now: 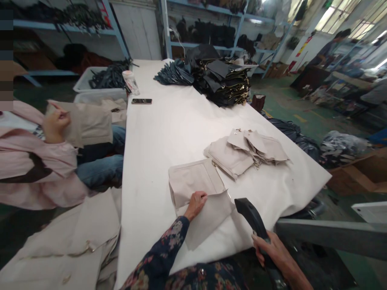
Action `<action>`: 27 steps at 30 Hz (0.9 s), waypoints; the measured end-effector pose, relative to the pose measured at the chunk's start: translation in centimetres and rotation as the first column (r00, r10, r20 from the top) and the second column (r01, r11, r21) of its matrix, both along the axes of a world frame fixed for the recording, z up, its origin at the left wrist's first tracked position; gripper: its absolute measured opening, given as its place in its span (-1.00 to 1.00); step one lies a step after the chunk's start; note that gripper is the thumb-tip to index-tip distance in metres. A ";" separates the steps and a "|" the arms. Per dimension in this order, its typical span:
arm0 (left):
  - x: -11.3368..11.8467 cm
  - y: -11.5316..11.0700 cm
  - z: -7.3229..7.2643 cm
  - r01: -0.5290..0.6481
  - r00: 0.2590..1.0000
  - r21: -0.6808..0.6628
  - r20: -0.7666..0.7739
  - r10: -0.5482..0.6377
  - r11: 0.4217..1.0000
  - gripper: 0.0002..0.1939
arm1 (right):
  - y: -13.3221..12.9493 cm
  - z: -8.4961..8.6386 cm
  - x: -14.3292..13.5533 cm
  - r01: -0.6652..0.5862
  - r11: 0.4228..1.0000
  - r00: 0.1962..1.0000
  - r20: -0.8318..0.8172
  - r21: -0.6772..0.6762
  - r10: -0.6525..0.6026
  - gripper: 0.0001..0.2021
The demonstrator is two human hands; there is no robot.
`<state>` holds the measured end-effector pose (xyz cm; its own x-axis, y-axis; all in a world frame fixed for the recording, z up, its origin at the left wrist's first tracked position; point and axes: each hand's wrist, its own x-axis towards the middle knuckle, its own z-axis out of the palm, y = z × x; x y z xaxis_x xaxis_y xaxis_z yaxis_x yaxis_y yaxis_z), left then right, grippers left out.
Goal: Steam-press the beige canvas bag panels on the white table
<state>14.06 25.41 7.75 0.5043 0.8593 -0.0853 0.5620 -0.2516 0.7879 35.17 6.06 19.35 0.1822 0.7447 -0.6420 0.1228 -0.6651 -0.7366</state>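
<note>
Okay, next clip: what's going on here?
At a white table, the wearer's left hand is curled on a beige piece lying flat, while the right hand holds a black curved tool beside it. More beige pieces lie just beyond, with a black stack at the far end. A seated co-worker in pink holds up another beige piece.

Have a fabric bag (pixel 193 175) under the left hand (pixel 196 204) on the near part of the table (pixel 151 137), a tool (pixel 251 214) in the right hand (pixel 273 249) to its right. See other bags (pixel 231 157) behind, rightward; a pile (pixel 222 76) farther back; a phone (pixel 142 101) by the left edge.
</note>
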 end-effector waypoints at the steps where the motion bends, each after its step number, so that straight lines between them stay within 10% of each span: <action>1: -0.2 0.5 0.3 0.015 1.000 -0.046 0.017 -0.014 0.999 -0.75 | 0.0 0.2 -0.3 -0.009 1.000 1.000 0.002 0.010 0.009 -0.60; 16: -3.1 2.9 0.3 0.242 0.963 -0.459 0.221 -0.154 0.855 -0.66 | 2.7 -0.3 -3.6 -0.189 0.980 0.980 -0.046 0.066 0.192 -0.69; 23: -3.1 2.5 0.9 0.278 0.957 -0.323 0.172 -0.233 0.905 -0.76 | 3.6 -1.4 -2.6 -0.098 0.995 0.995 0.019 0.002 0.098 -0.65; 27: -2.7 5.4 1.6 0.091 0.996 -0.082 -0.003 -0.092 0.992 -0.78 | 2.0 -2.2 -1.5 -0.116 0.993 0.993 0.010 -0.002 0.116 -0.62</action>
